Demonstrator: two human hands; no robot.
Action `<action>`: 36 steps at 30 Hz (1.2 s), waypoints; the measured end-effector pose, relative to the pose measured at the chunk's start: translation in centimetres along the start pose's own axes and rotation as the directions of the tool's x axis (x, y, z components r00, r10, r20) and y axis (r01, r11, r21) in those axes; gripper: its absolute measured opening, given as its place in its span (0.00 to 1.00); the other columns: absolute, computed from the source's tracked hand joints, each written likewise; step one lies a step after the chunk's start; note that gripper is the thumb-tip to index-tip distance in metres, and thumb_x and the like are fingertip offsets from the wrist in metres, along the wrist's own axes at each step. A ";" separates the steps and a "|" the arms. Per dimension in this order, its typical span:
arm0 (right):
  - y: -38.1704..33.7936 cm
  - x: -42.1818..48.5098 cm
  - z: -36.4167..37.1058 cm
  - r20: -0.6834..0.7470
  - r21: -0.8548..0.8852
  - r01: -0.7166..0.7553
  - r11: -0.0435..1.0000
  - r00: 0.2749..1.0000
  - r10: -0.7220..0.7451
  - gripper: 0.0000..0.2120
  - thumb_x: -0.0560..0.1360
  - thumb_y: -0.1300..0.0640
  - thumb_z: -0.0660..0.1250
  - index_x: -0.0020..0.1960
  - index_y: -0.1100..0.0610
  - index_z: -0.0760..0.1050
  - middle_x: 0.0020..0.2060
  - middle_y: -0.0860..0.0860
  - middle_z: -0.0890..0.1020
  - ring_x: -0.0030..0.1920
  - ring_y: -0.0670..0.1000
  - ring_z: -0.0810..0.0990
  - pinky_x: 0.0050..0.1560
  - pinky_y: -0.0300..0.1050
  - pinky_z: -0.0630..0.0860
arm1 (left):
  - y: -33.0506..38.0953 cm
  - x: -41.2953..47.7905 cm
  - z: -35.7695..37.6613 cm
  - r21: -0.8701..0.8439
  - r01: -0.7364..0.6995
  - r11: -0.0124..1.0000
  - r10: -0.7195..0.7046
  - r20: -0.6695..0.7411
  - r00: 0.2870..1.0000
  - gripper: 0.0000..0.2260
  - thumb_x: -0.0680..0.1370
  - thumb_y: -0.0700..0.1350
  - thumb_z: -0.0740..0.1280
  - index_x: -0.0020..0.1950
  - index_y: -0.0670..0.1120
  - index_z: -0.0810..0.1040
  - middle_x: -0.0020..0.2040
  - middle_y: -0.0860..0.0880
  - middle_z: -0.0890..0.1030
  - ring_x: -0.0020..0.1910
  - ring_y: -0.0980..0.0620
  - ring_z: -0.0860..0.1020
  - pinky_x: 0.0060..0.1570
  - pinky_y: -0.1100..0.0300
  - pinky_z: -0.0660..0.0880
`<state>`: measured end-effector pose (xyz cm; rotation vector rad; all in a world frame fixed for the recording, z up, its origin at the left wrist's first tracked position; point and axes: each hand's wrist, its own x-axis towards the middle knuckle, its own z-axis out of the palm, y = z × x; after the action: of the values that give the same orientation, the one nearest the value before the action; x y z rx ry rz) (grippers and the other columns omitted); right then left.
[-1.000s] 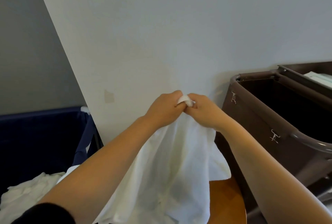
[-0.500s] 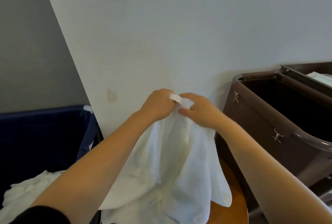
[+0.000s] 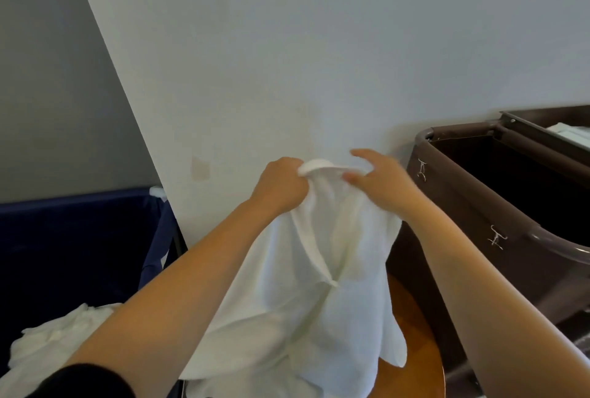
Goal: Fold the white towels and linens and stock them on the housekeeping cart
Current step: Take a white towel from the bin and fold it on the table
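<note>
Both hands hold a white towel (image 3: 319,270) up by its top hem, in front of a pale wall (image 3: 319,46). The left hand (image 3: 281,185) is a closed fist bunched around one end of the hem. The right hand (image 3: 383,182), slightly blurred, pinches the other end between the thumb and lower fingers, with its index finger lifted free. A short stretch of hem spans the gap between the two hands.

Below them the towel hangs in loose folds between the forearms — its lower part drapes over the edge of a round wooden table (image 3: 412,334). A black sleeve (image 3: 79,381) covers the left upper arm.

To the right, just beside the table, stands the brown housekeeping cart (image 3: 479,206), with an open dark bin and a bit of white folded linen (image 3: 571,134) at its far end. To the left sits a navy fabric hamper (image 3: 79,238) — a crumpled pile of white linens (image 3: 57,343) lies inside.
</note>
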<state>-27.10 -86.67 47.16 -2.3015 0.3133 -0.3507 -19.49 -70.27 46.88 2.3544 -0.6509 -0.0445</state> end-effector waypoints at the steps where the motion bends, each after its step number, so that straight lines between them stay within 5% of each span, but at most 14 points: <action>1: -0.6 -0.4 0.6 0.109 0.023 0.039 0.999 0.993 -0.041 0.17 0.75 0.51 0.68 0.63 0.47 0.72 0.38 0.38 0.74 0.34 0.39 0.72 0.39 0.37 0.67 | 0.7 0.0 0.3 -0.022 -0.037 0.999 0.038 0.044 0.998 0.11 0.73 0.34 0.58 0.33 0.46 0.70 0.34 0.49 0.74 0.35 0.48 0.73 0.31 0.60 0.66; 3: -1.0 -0.6 1.8 0.156 -0.010 0.102 0.995 0.983 -0.099 0.05 0.76 0.53 0.67 0.51 0.52 0.77 0.29 0.40 0.73 0.28 0.41 0.70 0.34 0.35 0.63 | 1.7 -0.1 0.8 0.010 -0.109 0.994 0.108 0.080 0.991 0.09 0.75 0.36 0.60 0.35 0.44 0.72 0.33 0.49 0.73 0.35 0.48 0.72 0.32 0.59 0.66; 6: -0.5 -0.3 1.6 0.061 -0.126 0.066 0.990 0.996 -0.059 0.19 0.79 0.55 0.62 0.31 0.57 0.63 0.26 0.49 0.66 0.27 0.47 0.62 0.28 0.38 0.57 | 1.3 0.1 1.1 0.088 -0.137 0.987 0.140 -0.028 0.990 0.05 0.74 0.38 0.60 0.41 0.45 0.74 0.34 0.50 0.74 0.37 0.47 0.73 0.34 0.58 0.68; 8: 0.1 -0.2 0.7 -0.024 -0.152 0.013 0.988 1.000 -0.017 0.20 0.80 0.57 0.60 0.30 0.56 0.60 0.27 0.50 0.65 0.28 0.49 0.62 0.28 0.40 0.57 | 0.1 0.0 0.8 0.229 -0.130 0.965 0.149 -0.069 0.986 0.05 0.74 0.38 0.60 0.45 0.45 0.74 0.37 0.49 0.75 0.37 0.45 0.73 0.35 0.58 0.67; 11: 1.4 0.1 -0.6 -0.176 0.038 -0.133 0.990 0.975 0.138 0.19 0.80 0.57 0.58 0.31 0.56 0.61 0.26 0.51 0.64 0.28 0.49 0.61 0.30 0.42 0.58 | -1.6 0.0 0.2 0.331 -0.046 0.943 0.074 -0.075 0.994 0.05 0.75 0.38 0.59 0.46 0.45 0.72 0.40 0.47 0.74 0.38 0.44 0.73 0.36 0.58 0.66; 14: 2.1 0.4 -0.4 -0.217 0.127 -0.213 0.969 0.947 0.237 0.18 0.80 0.57 0.57 0.32 0.57 0.61 0.27 0.51 0.63 0.28 0.49 0.61 0.31 0.43 0.59 | -2.5 0.1 0.1 0.300 0.036 0.953 -0.040 0.007 0.999 0.06 0.78 0.42 0.57 0.52 0.47 0.72 0.43 0.48 0.76 0.40 0.45 0.74 0.37 0.57 0.67; 19: 3.5 0.7 0.6 -0.264 0.290 -0.313 0.904 0.882 0.390 0.13 0.78 0.62 0.55 0.35 0.60 0.67 0.29 0.54 0.65 0.30 0.50 0.63 0.33 0.44 0.59 | -3.0 -1.3 0.5 0.520 -0.025 0.854 -0.013 0.070 0.997 0.12 0.81 0.54 0.58 0.47 0.47 0.71 0.40 0.49 0.73 0.39 0.47 0.73 0.37 0.58 0.68; 25: 3.8 0.7 0.0 -0.305 0.482 -0.371 0.794 0.778 0.549 0.13 0.80 0.62 0.54 0.37 0.58 0.68 0.33 0.52 0.68 0.33 0.48 0.66 0.36 0.40 0.65 | -1.9 -1.7 2.5 0.047 -0.076 0.996 0.071 0.092 0.993 0.18 0.77 0.53 0.66 0.32 0.49 0.65 0.30 0.52 0.68 0.30 0.54 0.67 0.31 0.58 0.62; 28: 3.5 0.1 0.6 -0.255 0.432 -0.355 0.829 0.834 0.490 0.07 0.79 0.62 0.58 0.54 0.60 0.73 0.42 0.52 0.73 0.41 0.50 0.70 0.45 0.44 0.68 | -1.8 -1.5 3.4 -0.151 -0.024 0.988 0.033 0.059 0.998 0.17 0.79 0.47 0.63 0.31 0.47 0.65 0.30 0.51 0.68 0.30 0.54 0.66 0.30 0.60 0.60; 30: 3.1 -0.5 1.4 -0.153 0.508 -0.361 0.782 0.856 0.495 0.17 0.77 0.63 0.63 0.65 0.57 0.68 0.52 0.51 0.71 0.50 0.50 0.71 0.52 0.45 0.70 | -1.8 -1.6 4.5 -0.168 0.009 0.986 0.006 0.090 0.996 0.19 0.80 0.45 0.62 0.30 0.46 0.63 0.29 0.49 0.66 0.29 0.52 0.64 0.30 0.59 0.59; 32: 2.4 -1.2 2.8 -0.017 0.612 -0.407 0.679 0.851 0.525 0.19 0.74 0.65 0.67 0.63 0.54 0.68 0.56 0.54 0.72 0.55 0.55 0.74 0.58 0.50 0.73 | -1.5 -2.0 5.8 -0.185 0.066 0.980 -0.044 0.116 0.992 0.21 0.80 0.46 0.62 0.28 0.47 0.62 0.27 0.49 0.64 0.28 0.50 0.63 0.31 0.56 0.59; 36: 2.6 -3.2 6.3 0.243 0.701 -0.516 0.492 0.822 0.515 0.05 0.75 0.66 0.65 0.49 0.59 0.76 0.46 0.59 0.79 0.47 0.56 0.79 0.50 0.51 0.75 | -2.1 -2.7 7.8 -0.314 0.256 0.914 -0.214 0.161 0.963 0.20 0.81 0.48 0.60 0.29 0.42 0.70 0.29 0.47 0.70 0.31 0.49 0.68 0.33 0.58 0.64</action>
<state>-28.25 -83.16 40.54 -1.2874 0.7015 -0.1172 -22.51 -72.43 39.15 2.0979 -0.3771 -0.3825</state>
